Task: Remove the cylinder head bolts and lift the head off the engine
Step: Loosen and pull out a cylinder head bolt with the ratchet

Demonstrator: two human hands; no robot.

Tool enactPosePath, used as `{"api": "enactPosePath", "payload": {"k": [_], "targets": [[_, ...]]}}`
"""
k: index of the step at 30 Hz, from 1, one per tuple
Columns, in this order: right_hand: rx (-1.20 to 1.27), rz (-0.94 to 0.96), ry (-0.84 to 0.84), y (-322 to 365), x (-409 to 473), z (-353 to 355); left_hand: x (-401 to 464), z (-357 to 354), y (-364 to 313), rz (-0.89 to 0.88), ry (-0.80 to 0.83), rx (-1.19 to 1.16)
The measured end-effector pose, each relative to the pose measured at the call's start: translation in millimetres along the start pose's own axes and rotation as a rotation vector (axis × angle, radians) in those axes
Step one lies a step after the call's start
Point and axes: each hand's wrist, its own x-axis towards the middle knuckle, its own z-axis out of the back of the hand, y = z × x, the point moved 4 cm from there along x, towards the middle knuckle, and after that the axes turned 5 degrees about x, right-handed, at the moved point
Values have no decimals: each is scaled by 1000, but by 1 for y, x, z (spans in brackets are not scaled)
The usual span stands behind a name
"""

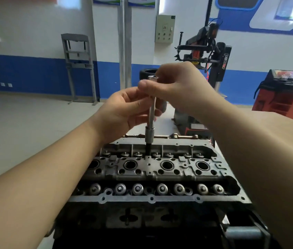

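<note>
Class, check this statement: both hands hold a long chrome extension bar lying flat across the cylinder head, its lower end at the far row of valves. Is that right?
Not quite. The extension bar stands upright, not flat: the head view shows it rising from the far side of the cylinder head. The rest holds: the left hand and right hand both hold it.

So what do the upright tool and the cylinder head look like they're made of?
Tool: polished, likely chromed steel, given its bright mirror-like shine; its lowest tip is dark, maybe blackened steel. Cylinder head: dull grey, matt, rough-looking surface suggests cast metal, probably aluminium, with dark grime.
</note>
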Motion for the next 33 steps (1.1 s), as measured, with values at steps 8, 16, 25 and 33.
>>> {"api": "enactPosePath", "payload": {"k": [8, 16, 25, 33], "targets": [[240, 6, -261, -24, -23, -27, -10, 3, 21, 230, 163, 42], [454, 15, -201, -34, -27, -38, -10, 10, 19, 151, 38, 192], [319, 130, -170, -35, -34, -35, -13, 3, 18, 227, 185, 185], [319, 62, -298, -38, -34, -37, -5, 7, 19, 167, 15, 510]]}}
